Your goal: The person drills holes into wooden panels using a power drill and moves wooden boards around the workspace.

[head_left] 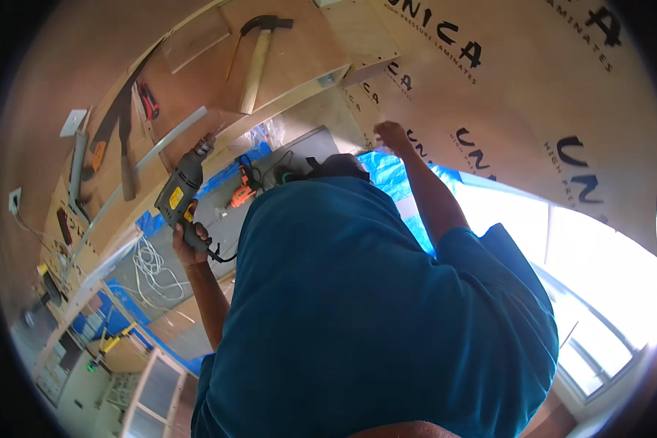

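My left hand (191, 244) is wrapped round the pistol grip of a grey corded power drill (180, 186) with yellow labels. The drill tilts up and to the right, its chuck and bit close to the edge of a wooden workpiece (299, 69). A black cord hangs from the bottom of its grip. My right hand (393, 137) is raised in front of a large brown panel with black lettering (504, 87), fingers curled together. Whether something small is between those fingers, I cannot make out.
On the wood lie a claw hammer (254, 69), a pencil (233, 58), a red-and-black utility knife (148, 101) and a long metal strip (169, 137). Lower down are an orange power tool (242, 191), a coiled white cable (150, 263) and blue sheeting (387, 171). Bright windows (591, 292) stand at right.
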Tool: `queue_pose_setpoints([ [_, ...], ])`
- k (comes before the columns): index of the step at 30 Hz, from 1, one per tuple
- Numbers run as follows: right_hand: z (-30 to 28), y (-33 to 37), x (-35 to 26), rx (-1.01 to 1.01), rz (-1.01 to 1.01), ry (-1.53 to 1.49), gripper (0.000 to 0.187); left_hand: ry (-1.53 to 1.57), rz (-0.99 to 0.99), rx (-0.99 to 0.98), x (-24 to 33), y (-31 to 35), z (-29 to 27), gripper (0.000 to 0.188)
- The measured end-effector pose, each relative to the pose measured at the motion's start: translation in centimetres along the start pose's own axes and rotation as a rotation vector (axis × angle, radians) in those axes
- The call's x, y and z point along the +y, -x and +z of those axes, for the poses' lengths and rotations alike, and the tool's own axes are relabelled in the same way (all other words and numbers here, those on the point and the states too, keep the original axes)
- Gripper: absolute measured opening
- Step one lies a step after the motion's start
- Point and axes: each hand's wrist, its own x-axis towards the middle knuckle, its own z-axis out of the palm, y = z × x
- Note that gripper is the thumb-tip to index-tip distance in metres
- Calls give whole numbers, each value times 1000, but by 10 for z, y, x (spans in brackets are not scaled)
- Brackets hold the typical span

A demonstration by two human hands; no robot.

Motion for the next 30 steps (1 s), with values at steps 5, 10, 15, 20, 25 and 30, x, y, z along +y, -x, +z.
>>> queue_pose_setpoints([
  [5, -38, -47, -164, 91, -220, -109, 20, 25, 34, 254, -57, 97, -13, 70],
  [10, -83, -81, -226, 468, -693, 140, 28, 142, 128, 510, -131, 134, 38, 64],
  [15, -73, -148, -213, 401, -500, 761, 61, 289, 176, 609, -246, 182, 21, 51],
  [20, -67, -148, -232, 340, -454, 701, 70, 544, 218, 1026, -377, 260, 56, 38],
  [25, -65, -146, -233, 304, -433, 686, 70, 646, 128, 1283, -466, 334, 147, 29],
  [30, -61, -150, -224, 349, -500, 685, 69, 693, -30, 1471, -542, 392, 207, 29],
])
